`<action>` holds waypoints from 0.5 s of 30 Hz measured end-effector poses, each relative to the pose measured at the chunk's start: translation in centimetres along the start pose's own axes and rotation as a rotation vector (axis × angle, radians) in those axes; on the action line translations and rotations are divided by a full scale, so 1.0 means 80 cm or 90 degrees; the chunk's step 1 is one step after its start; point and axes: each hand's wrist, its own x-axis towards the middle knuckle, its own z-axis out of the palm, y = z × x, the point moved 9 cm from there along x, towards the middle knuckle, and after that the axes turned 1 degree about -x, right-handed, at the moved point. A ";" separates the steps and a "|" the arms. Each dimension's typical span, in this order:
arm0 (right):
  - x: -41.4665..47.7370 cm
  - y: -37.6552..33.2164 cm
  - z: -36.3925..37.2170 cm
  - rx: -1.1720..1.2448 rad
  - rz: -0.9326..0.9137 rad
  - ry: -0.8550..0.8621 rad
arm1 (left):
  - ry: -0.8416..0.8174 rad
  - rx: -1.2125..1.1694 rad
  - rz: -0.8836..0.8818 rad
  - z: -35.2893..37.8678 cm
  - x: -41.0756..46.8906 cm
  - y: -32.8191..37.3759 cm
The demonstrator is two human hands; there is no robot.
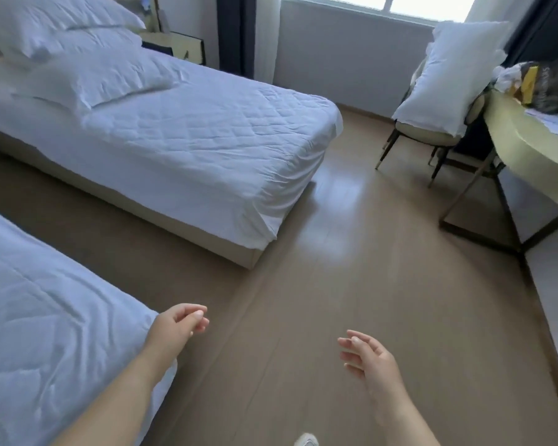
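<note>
My left hand (178, 323) hangs in the air just past the corner of the near bed (45, 317), fingers loosely curled and holding nothing. My right hand (368, 355) is raised over the wooden floor (351, 284) with relaxed, slightly spread fingers, also empty. The far bed (190, 149) has a white quilted cover and stacked white pillows (87, 75) at its head. Another white pillow (455, 75) stands upright on a chair (422, 136) near the window.
A pale curved desk (535, 156) on the right carries a dark plastic bag (548, 88) and papers. A nightstand (178, 46) sits behind the far bed. A gap of floor runs between the two beds. A white shoe tip (306, 441) shows at the bottom.
</note>
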 end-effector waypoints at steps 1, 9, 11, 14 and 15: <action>0.041 -0.025 0.014 -0.025 -0.002 -0.035 | 0.042 -0.021 -0.015 0.000 0.018 0.007; 0.270 -0.186 0.213 -0.154 -0.023 -0.239 | 0.282 -0.131 -0.091 -0.061 0.151 0.057; 0.309 -0.214 0.278 -0.158 -0.026 -0.270 | 0.324 -0.155 -0.098 -0.086 0.192 0.068; 0.367 -0.256 0.374 -0.167 -0.037 -0.281 | 0.342 -0.162 -0.108 -0.127 0.271 0.084; 0.385 -0.271 0.408 -0.166 -0.038 -0.287 | 0.349 -0.163 -0.108 -0.144 0.300 0.090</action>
